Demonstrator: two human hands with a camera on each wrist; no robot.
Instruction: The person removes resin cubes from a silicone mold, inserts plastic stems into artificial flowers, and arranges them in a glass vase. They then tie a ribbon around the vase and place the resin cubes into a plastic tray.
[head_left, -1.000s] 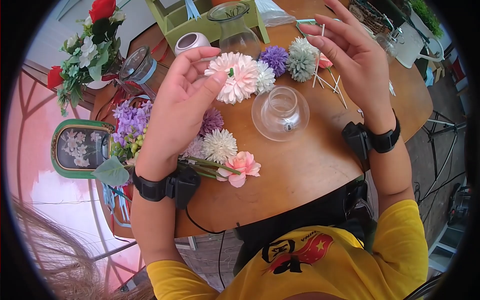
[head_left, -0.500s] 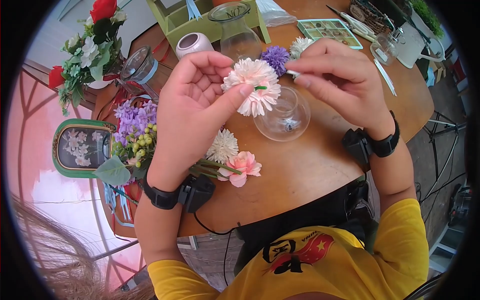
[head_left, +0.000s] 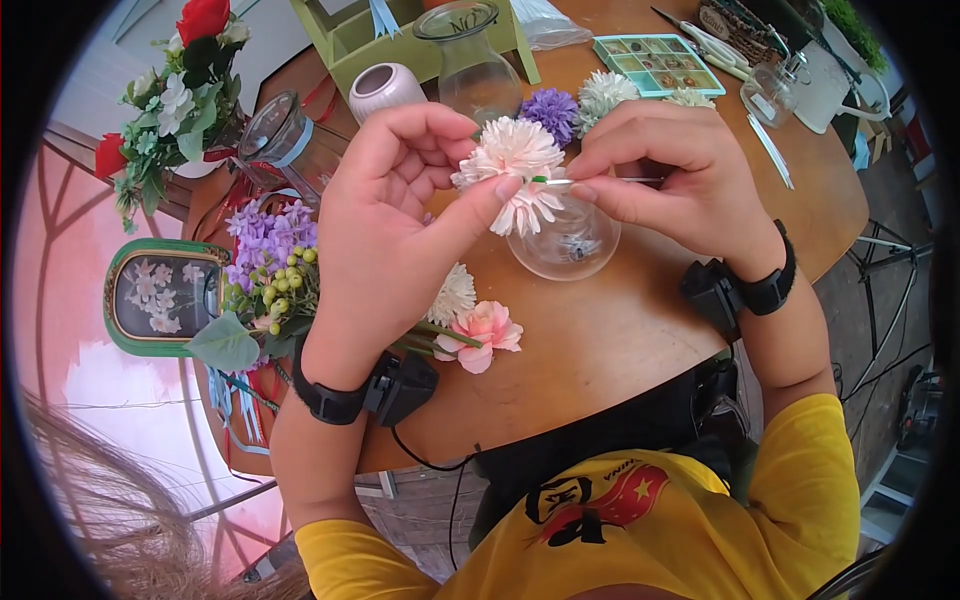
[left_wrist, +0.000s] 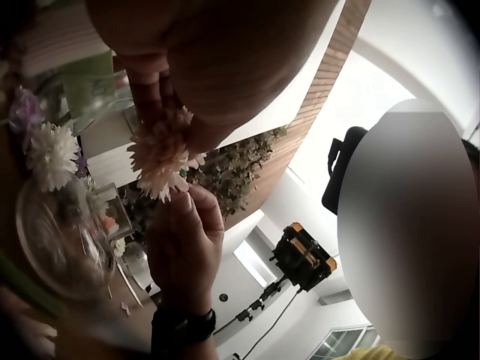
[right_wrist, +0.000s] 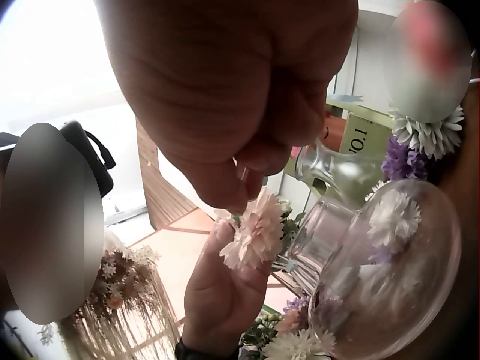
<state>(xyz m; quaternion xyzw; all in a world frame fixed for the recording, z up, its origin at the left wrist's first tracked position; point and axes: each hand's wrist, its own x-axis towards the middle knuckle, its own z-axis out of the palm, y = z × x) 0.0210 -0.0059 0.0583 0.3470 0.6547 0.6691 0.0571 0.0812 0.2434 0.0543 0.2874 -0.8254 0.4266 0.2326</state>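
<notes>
My left hand (head_left: 385, 225) holds a pale pink artificial flower head (head_left: 512, 150) between thumb and fingers, its back turned to the right. A short green stub (head_left: 539, 180) sticks out from that back. My right hand (head_left: 690, 170) pinches a thin white stick (head_left: 559, 182) between thumb and forefinger, its tip right at the stub. In the right wrist view the flower (right_wrist: 259, 232) faces the pinching fingertips. Just below the hands stands a clear glass vase (head_left: 570, 255) with a broad round base, partly covered by the flower and right hand.
A purple flower head (head_left: 550, 112) and a grey-white one (head_left: 605, 98) lie behind the hands. Further back are a glass vase (head_left: 470, 75), a small white pot (head_left: 385, 90) and a compartment box (head_left: 660, 65). Stemmed flowers, including a pink one (head_left: 483, 335), lie at left.
My right hand has come down and left with a white stick, its tip now at the flower's green stub. My left hand has shifted right with the flower and turned its back toward the stick.
</notes>
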